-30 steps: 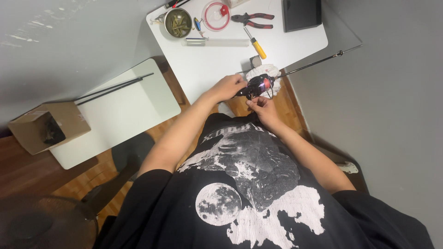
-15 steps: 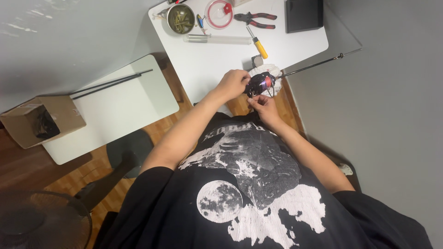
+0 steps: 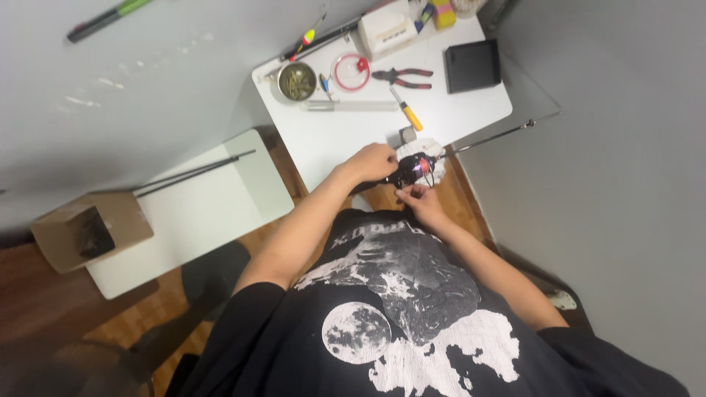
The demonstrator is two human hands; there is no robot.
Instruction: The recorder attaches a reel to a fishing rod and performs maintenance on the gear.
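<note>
Reel (image 3: 413, 169), dark with a red glint, sits at the white table's (image 3: 331, 147) near edge, gripped by left hand (image 3: 373, 162) at nine o'clock; right hand (image 3: 419, 200) pinches beneath it at six o'clock.

A glossy dark fishing reel (image 3: 413, 169) lies over a smooth matt white table (image 3: 471, 110), beside worn wood floor (image 3: 456, 206).

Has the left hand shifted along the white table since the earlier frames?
No. The left hand sits by the white table near edge, on the reel, as before.
</note>
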